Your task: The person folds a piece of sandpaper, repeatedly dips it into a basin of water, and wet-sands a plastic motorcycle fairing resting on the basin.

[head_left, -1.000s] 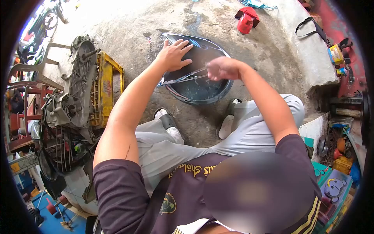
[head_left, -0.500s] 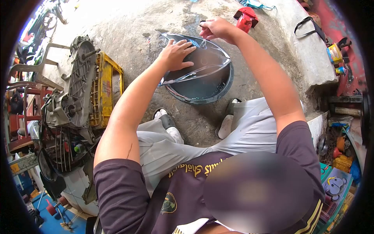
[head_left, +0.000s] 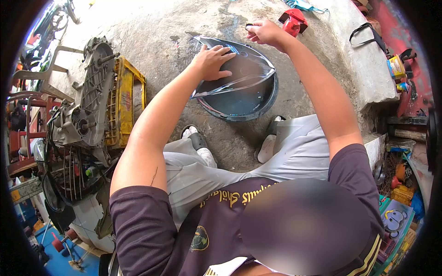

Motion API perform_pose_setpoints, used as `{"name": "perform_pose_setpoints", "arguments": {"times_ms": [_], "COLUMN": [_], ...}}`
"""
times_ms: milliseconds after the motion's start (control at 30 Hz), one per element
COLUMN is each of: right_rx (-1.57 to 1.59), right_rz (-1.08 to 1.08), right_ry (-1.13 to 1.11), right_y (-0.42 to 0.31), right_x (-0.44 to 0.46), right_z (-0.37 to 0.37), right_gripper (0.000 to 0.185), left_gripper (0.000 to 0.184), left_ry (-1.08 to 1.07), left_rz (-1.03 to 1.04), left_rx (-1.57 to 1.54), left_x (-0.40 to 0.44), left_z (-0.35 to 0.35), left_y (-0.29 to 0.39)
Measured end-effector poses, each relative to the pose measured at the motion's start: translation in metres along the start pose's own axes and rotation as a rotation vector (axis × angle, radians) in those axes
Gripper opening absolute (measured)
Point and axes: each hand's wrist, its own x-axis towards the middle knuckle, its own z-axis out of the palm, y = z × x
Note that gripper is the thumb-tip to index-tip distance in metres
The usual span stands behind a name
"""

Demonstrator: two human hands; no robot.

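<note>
My left hand lies with fingers spread on a dark, glossy panel with shiny pale edges. This panel rests across the top of a round dark tub on the floor, with water showing at the near side. Beyond the tub's far right rim, my right hand is raised with its fingers closed. A small black thing sticks out at its fingertips, too small to name. Close behind that hand lies a red part with dark ends.
A metal engine casing leans by a yellow crate on the left. To the right runs a concrete ledge with a black strap and a small yellow can. My sandaled feet flank the tub's near side.
My right hand has moved slightly right, away from the panel, still closed on the small black thing. The left hand stays spread on the panel.
</note>
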Motion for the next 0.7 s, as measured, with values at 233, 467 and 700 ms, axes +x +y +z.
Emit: {"name": "perform_pose_setpoints", "arguments": {"times_ms": [233, 467, 700], "right_rx": [-0.398, -0.873, -0.588], "right_rz": [-0.089, -0.014, 0.019], "right_ry": [-0.358, -0.549, -0.101], "right_y": [0.051, 0.150, 0.207], "right_x": [-0.046, -0.045, -0.003], "right_z": [0.034, 0.145, 0.212], "right_gripper": [0.034, 0.039, 0.044], "left_gripper": [0.095, 0.104, 0.108], "left_ry": [-0.010, -0.018, -0.024], "left_rz": [0.018, -0.091, -0.057], "left_rx": [0.039, 0.005, -0.059], "left_x": [-0.002, -0.011, -0.009], "left_z": [-0.018, -0.027, -0.017], "left_y": [-0.004, -0.031, -0.025]}}
